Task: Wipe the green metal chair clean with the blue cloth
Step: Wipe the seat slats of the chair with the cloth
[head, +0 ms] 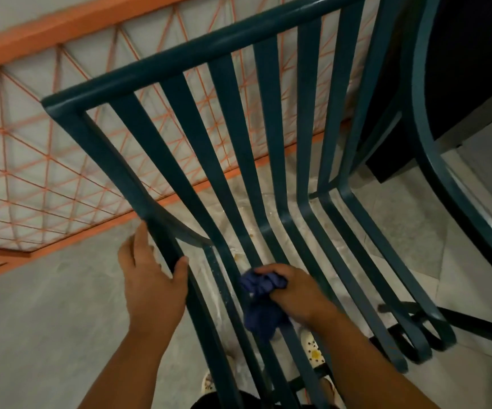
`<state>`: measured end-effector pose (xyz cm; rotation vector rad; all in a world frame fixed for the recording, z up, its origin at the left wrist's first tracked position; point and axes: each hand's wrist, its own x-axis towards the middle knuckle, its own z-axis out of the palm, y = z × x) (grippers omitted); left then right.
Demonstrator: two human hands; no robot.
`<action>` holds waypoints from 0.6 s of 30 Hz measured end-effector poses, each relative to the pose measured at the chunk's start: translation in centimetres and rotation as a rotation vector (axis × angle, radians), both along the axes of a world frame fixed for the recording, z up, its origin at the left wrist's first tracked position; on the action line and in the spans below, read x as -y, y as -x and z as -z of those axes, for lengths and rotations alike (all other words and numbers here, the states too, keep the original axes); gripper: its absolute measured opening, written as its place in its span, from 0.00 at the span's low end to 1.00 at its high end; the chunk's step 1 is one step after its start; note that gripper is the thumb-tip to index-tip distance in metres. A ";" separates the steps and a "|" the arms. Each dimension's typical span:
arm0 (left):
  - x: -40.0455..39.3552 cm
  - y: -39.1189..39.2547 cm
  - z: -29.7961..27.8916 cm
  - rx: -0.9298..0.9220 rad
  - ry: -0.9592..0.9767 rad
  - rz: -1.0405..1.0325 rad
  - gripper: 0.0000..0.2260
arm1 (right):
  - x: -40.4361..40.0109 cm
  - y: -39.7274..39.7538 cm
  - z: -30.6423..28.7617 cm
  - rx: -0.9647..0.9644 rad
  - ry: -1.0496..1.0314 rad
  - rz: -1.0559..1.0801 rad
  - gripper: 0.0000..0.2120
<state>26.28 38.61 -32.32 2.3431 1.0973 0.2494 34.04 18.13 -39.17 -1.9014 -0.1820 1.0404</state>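
The green metal chair (233,119) fills the head view, its slatted back sloping up and away and its seat slats curving down toward me. My left hand (150,284) grips the chair's left side rail, thumb hooked over its inner edge. My right hand (294,293) holds the bunched blue cloth (261,302) and presses it onto a seat slat left of centre. Part of the cloth hangs below the slat.
An orange metal railing (32,143) with a diamond mesh runs behind the chair on the left. A dark table or counter (468,69) stands at the upper right beside a second green chair frame (433,160). Grey floor tiles and my light sandals (315,352) lie below.
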 end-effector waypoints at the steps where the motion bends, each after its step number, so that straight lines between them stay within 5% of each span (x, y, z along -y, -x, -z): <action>1: -0.2 0.2 -0.1 0.003 0.100 -0.063 0.36 | -2.1 1.1 -1.0 -0.003 -0.105 0.019 0.19; 4: -1.0 0.1 0.0 -0.062 0.198 -0.074 0.26 | -7.4 3.7 -3.3 0.026 -0.249 0.013 0.20; 7: -2.1 0.0 0.0 -0.143 0.186 -0.010 0.22 | -9.2 6.4 -2.7 0.112 -0.153 0.002 0.24; 12: -3.8 -0.2 -0.1 -0.219 0.240 0.106 0.21 | -7.4 11.4 -2.9 0.373 0.184 -0.063 0.30; 16: -4.0 -0.6 0.0 -0.268 0.208 0.135 0.21 | -8.2 15.3 -4.1 0.749 0.505 -0.195 0.46; 18: -4.0 -0.5 0.0 -0.288 0.193 0.142 0.21 | -8.8 16.2 -3.9 0.839 0.593 -0.191 0.44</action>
